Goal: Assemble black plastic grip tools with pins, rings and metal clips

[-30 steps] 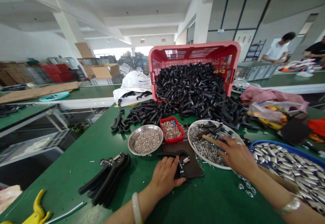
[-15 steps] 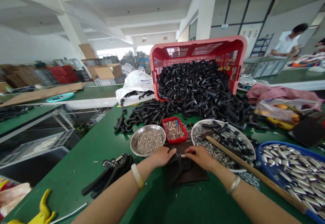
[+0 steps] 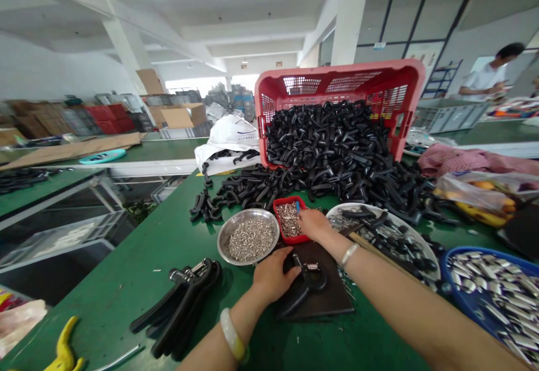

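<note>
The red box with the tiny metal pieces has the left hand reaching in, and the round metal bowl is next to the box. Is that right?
Not quite: it's the right hand reaching into the red box, as the head view shows. The left hand is by the black part. The round metal bowl is indeed next to the box.

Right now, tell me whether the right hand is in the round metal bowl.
No, the right hand is at the red tray of small metal pins, beside the round metal bowl.
</note>
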A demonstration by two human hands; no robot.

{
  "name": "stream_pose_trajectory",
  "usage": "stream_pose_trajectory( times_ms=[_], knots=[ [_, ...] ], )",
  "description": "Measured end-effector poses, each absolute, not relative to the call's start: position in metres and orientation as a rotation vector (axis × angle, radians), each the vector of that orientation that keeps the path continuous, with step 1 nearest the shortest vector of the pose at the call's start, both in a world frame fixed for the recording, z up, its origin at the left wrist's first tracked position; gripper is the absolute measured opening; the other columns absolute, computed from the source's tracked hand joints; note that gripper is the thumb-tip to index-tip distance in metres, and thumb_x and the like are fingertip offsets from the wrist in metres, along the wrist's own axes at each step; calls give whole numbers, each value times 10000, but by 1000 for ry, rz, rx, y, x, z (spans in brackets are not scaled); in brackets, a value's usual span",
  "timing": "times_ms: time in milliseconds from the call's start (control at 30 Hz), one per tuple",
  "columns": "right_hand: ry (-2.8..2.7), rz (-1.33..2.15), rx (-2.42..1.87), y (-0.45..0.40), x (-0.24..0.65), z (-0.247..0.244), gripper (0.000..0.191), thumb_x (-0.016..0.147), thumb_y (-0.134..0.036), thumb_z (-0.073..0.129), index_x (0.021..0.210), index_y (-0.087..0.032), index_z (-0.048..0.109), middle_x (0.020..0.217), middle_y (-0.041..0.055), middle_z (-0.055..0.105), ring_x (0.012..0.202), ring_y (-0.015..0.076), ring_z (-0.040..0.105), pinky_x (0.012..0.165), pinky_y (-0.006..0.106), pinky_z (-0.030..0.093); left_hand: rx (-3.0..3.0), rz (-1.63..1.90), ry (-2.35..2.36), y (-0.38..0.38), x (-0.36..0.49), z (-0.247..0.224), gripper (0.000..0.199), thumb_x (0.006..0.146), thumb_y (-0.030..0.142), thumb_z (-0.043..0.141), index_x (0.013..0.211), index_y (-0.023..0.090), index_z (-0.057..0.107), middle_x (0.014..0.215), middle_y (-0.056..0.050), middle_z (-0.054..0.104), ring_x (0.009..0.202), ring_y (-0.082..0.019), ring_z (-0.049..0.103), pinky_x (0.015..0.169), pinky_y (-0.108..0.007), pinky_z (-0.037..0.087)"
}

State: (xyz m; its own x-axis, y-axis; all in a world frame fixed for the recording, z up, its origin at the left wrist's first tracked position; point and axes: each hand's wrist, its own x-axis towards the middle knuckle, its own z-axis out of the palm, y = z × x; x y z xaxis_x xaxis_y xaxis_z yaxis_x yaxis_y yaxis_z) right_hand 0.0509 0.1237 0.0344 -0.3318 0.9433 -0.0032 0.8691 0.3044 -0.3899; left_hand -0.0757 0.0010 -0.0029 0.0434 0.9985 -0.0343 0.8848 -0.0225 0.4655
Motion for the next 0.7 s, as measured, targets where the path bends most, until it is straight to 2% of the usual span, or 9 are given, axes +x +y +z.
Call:
stream_pose_trajectory(
  times_ms=[133,267,333,433,500,600,700],
  knots=[
    [-2213,600,-1808,155,16,26,320,839,-307,502,1112,-142,497,1108,82,527,920,182,549,767,384,469,1930,462,1889,2,-78,-5,541,732,504,472,1219,269,455,1230,6,519,1092,-201,494,919,-324,391],
    [-2056,718,-1812,165,14,19,313,838,-306,505,1104,-142,506,1109,84,527,927,183,547,772,380,466,1904,514,1869,3,-80,-9,548,718,510,487,1210,270,466,1232,10,518,1096,-201,492,917,-326,395],
    [-1969,792,-1767,163,22,21,290,839,-295,503,1081,-136,515,1046,77,560,866,168,570,731,354,484,1881,539,1856,3,-80,-10,550,710,510,496,1205,272,470,1224,11,524,1084,-206,500,905,-331,404],
    [-1836,897,-1658,147,40,27,257,831,-225,483,1059,-107,495,848,59,624,688,138,608,615,281,515,1853,562,1851,3,-81,-10,551,706,513,503,1203,275,473,1209,6,536,1065,-213,511,887,-330,413],
    [-1765,927,-1576,125,53,28,238,825,-206,443,1045,-120,468,796,42,634,647,131,619,584,251,523,1841,563,1857,3,-81,-10,550,709,514,502,1205,277,471,1199,0,543,1058,-215,515,886,-328,409],
    [-1677,989,-1411,79,74,18,180,826,-291,411,942,-162,459,767,29,630,678,150,633,606,266,538,1852,574,1838,3,-81,-10,524,729,497,491,1203,276,471,1201,-1,539,1059,-206,514,889,-319,403],
    [-1627,1098,-1168,39,90,-1,184,787,-364,468,857,-194,457,746,36,624,674,180,639,647,316,542,1874,574,1826,4,-80,-10,499,750,478,475,1203,270,468,1219,-2,525,1072,-198,504,896,-312,397]
  ],
)
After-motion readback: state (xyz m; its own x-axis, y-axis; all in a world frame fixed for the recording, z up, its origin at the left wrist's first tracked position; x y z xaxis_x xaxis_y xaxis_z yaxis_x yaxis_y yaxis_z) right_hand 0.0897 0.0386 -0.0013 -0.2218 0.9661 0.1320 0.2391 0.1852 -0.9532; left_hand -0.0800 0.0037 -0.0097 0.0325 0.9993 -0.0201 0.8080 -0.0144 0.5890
